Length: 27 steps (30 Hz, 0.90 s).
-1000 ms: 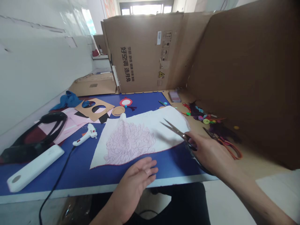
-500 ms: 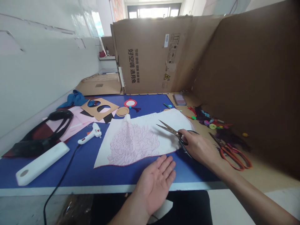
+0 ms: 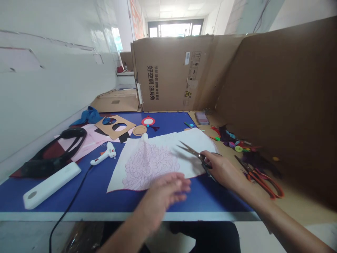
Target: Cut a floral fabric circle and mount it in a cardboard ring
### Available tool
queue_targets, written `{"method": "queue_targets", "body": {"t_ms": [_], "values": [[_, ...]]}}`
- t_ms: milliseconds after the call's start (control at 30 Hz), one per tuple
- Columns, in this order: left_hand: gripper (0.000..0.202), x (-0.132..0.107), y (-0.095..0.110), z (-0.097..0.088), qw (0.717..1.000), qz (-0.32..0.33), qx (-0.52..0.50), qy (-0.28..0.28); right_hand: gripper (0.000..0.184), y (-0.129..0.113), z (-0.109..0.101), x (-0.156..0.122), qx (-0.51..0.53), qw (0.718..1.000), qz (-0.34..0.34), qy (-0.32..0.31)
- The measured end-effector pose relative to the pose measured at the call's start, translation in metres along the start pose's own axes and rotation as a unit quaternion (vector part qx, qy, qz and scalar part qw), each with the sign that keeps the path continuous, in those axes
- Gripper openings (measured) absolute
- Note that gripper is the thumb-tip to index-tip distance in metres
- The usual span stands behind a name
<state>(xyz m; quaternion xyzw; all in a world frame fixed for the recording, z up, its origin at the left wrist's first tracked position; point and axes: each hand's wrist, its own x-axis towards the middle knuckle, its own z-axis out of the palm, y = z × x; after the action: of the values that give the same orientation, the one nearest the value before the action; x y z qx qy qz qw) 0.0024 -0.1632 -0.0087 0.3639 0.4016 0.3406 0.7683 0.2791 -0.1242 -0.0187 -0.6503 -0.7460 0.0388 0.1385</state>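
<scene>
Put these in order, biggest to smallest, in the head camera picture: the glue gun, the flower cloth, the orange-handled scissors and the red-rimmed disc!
1. White flower-patterned cloth
2. Orange-handled scissors
3. White glue gun
4. Red-rimmed disc. It's farthest away, which makes it look smaller.

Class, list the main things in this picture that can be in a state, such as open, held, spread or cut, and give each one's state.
Left hand: open, holding nothing visible, blurred
Right hand: closed around black-handled scissors
Black-handled scissors: held, blades slightly apart
Flower-printed cloth: spread out, one upright fold
Orange-handled scissors: lying unheld
Glue gun: lying down, cord attached; power unclear
Cardboard sheet: round holes cut out
</scene>
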Motion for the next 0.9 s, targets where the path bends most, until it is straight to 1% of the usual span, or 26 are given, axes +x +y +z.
{"method": "queue_targets", "body": {"t_ms": [33, 67, 100, 133, 167, 200, 233, 267, 333, 400, 467, 533, 600, 733, 800, 900], "values": [[0.032, 0.013, 0.019, -0.011, 0.99, 0.076, 0.118, 0.023, 0.042, 0.002, -0.002, 0.008, -0.011, 1.0, 0.024, 0.012], [0.029, 0.03, 0.039, -0.021, 0.958, 0.152, 0.233, 0.068, 0.039, 0.004, -0.006, 0.019, -0.024, 0.998, 0.053, 0.024], [0.031, 0.049, 0.059, -0.032, 0.909, 0.21, 0.339, 0.12, 0.039, 0.006, -0.011, 0.032, -0.031, 0.996, 0.079, 0.035], [0.035, 0.07, 0.077, -0.042, 0.844, 0.248, 0.445, 0.17, 0.04, 0.009, -0.016, 0.047, -0.033, 0.993, 0.101, 0.043], [0.039, 0.09, 0.092, -0.051, 0.768, 0.254, 0.554, 0.198, 0.042, 0.011, -0.021, 0.064, -0.038, 0.991, 0.118, 0.047], [0.042, 0.109, 0.104, -0.058, 0.685, 0.234, 0.655, 0.218, 0.044, 0.014, -0.024, 0.08, -0.043, 0.989, 0.13, 0.052], [0.042, 0.125, 0.113, -0.065, 0.605, 0.197, 0.737, 0.228, 0.045, 0.017, -0.026, 0.097, -0.048, 0.987, 0.141, 0.056], [0.04, 0.138, 0.119, -0.07, 0.58, 0.182, 0.759, 0.233, 0.045, 0.021, -0.026, 0.113, -0.052, 0.986, 0.151, 0.055], [0.037, 0.156, 0.123, -0.076, 0.55, 0.169, 0.783, 0.237, 0.047, 0.029, -0.022, 0.14, -0.061, 0.983, 0.165, 0.048], [0.033, 0.166, 0.121, -0.08, 0.536, 0.167, 0.794, 0.234, 0.045, 0.037, -0.015, 0.158, -0.067, 0.982, 0.172, 0.034], [0.025, 0.171, 0.117, -0.082, 0.526, 0.166, 0.803, 0.227, 0.044, 0.044, -0.007, 0.167, -0.074, 0.982, 0.175, 0.02], [0.019, 0.174, 0.114, -0.084, 0.523, 0.17, 0.806, 0.22, 0.043, 0.05, -0.001, 0.168, -0.08, 0.982, 0.174, 0.011], [0.022, 0.176, 0.112, -0.086, 0.524, 0.18, 0.804, 0.219, 0.044, 0.053, 0.001, 0.165, -0.084, 0.982, 0.171, 0.009], [0.024, 0.181, 0.117, -0.091, 0.527, 0.204, 0.788, 0.244, 0.045, 0.056, -0.005, 0.166, -0.083, 0.982, 0.166, 0.027], [0.025, 0.184, 0.123, -0.094, 0.529, 0.212, 0.779, 0.26, 0.047, 0.058, -0.01, 0.175, -0.08, 0.982, 0.164, 0.042], [0.024, 0.188, 0.132, -0.1, 0.532, 0.222, 0.764, 0.29, 0.05, 0.06, -0.014, 0.196, -0.073, 0.983, 0.156, 0.06]]}}
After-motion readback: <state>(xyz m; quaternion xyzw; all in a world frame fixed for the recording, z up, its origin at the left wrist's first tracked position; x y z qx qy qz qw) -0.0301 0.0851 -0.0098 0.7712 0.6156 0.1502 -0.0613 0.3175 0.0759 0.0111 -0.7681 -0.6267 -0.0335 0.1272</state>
